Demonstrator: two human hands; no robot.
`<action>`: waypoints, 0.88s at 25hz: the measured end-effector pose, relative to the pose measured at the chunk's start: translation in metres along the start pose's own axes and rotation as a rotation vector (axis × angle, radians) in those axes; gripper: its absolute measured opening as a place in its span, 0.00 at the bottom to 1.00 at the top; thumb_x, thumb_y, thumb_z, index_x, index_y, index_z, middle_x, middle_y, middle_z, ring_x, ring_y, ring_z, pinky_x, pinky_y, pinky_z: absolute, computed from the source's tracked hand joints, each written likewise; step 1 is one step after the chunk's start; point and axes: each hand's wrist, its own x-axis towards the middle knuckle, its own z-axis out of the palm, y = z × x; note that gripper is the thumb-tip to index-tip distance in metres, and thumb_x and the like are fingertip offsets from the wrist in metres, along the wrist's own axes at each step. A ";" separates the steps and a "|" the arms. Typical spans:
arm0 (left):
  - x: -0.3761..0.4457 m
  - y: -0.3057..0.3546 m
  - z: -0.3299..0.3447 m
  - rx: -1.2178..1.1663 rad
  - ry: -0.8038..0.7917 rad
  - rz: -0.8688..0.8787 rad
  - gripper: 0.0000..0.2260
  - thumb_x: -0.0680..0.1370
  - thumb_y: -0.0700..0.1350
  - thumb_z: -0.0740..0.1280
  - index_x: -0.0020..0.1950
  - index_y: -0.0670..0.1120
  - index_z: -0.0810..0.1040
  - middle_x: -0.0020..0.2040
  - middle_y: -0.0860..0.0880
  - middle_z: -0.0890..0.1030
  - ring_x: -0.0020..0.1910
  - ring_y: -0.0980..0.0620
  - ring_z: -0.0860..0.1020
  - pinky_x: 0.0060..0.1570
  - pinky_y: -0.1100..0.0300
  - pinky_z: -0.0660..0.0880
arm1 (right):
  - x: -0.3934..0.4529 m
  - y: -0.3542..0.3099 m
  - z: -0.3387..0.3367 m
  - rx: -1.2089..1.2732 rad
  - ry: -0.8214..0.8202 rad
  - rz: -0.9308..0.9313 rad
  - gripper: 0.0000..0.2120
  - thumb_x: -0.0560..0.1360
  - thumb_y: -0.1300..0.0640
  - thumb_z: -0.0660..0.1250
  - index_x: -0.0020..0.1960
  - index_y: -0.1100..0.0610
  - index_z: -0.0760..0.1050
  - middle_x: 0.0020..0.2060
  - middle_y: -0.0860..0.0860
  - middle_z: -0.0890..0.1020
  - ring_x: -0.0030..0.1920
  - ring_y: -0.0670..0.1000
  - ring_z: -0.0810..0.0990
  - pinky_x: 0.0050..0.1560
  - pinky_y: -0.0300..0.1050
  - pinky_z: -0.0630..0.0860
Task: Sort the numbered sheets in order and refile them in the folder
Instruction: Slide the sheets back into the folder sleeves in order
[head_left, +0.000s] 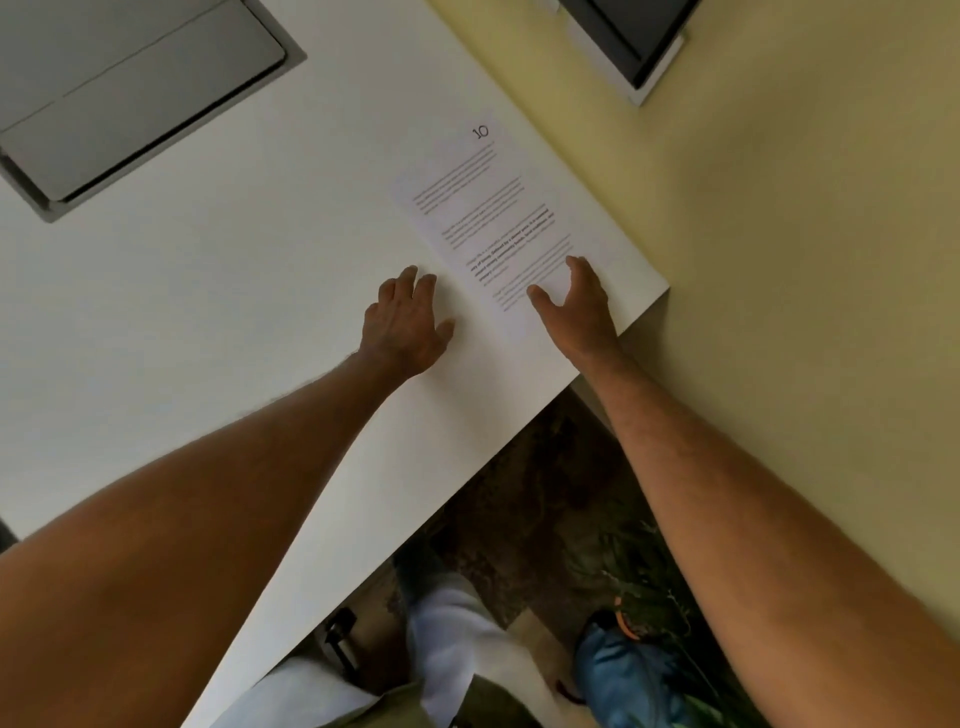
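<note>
Sheet numbered 10 (483, 218) on white desk (234, 291); right hand (576, 304) fingers spread, apparently touching it; left hand (408, 325) beside, fingers relaxed.

forearms bare | no sleeves | trousers (452, 639) pale (perhaps white) | shoe (618, 670) blue

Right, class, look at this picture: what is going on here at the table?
A person stands at a white table with both arms stretched out over it. A printed sheet numbered 10 lies flat near the table's right edge. The right hand rests on the sheet's near end, fingers spread. The left hand lies on the bare tabletop just beside the sheet. No folder and no other numbered sheet can be made out, so the sorting looks unfinished.
</note>
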 end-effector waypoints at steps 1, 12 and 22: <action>0.006 0.002 0.001 0.002 -0.004 0.006 0.32 0.82 0.55 0.65 0.81 0.43 0.58 0.82 0.40 0.57 0.79 0.37 0.58 0.70 0.39 0.67 | 0.008 0.000 -0.002 -0.016 0.001 0.000 0.39 0.80 0.42 0.66 0.83 0.54 0.52 0.82 0.54 0.55 0.81 0.56 0.54 0.79 0.59 0.59; 0.044 0.012 0.015 0.089 -0.029 0.048 0.32 0.81 0.58 0.64 0.80 0.47 0.59 0.82 0.42 0.54 0.77 0.38 0.57 0.70 0.40 0.64 | 0.065 0.011 0.000 -0.267 -0.061 -0.005 0.48 0.78 0.33 0.64 0.84 0.58 0.45 0.83 0.57 0.48 0.83 0.58 0.45 0.82 0.58 0.49; 0.059 0.025 -0.007 -0.881 0.201 -0.427 0.31 0.80 0.49 0.70 0.80 0.46 0.62 0.78 0.44 0.63 0.75 0.45 0.66 0.74 0.48 0.67 | 0.038 -0.009 0.026 -0.399 0.129 -0.161 0.36 0.78 0.36 0.65 0.77 0.56 0.63 0.69 0.57 0.73 0.65 0.57 0.71 0.61 0.55 0.75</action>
